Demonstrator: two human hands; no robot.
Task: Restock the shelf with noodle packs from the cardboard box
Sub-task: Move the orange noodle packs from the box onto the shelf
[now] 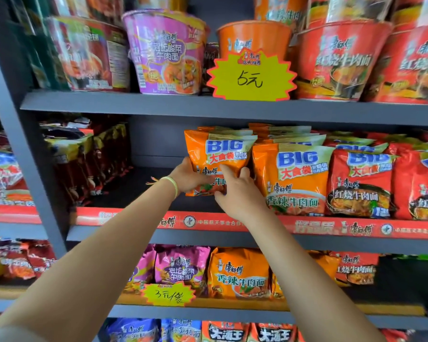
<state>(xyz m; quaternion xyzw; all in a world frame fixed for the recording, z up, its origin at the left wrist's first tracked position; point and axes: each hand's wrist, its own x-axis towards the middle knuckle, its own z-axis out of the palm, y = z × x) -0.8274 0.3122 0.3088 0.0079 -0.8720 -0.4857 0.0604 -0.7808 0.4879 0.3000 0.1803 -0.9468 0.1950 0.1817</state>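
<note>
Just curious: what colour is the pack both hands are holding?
Orange pack, with a blue "BIG" on a pale band; clearest in the head view.

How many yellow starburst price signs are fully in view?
2. One reading 5元 hangs at the top shelf's edge, in front of an orange bowl. One reading 3元 sits on the lower shelf under the purple packs. Yellow slivers at both frame edges may be more.

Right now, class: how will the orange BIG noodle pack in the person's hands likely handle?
The orange BIG pack looks puffy, so probably light. Its glossy film may be slippery; the left hand and right hand both grip it. Standing on edge, it may tip unless leaned against the neighbouring pack.
</note>
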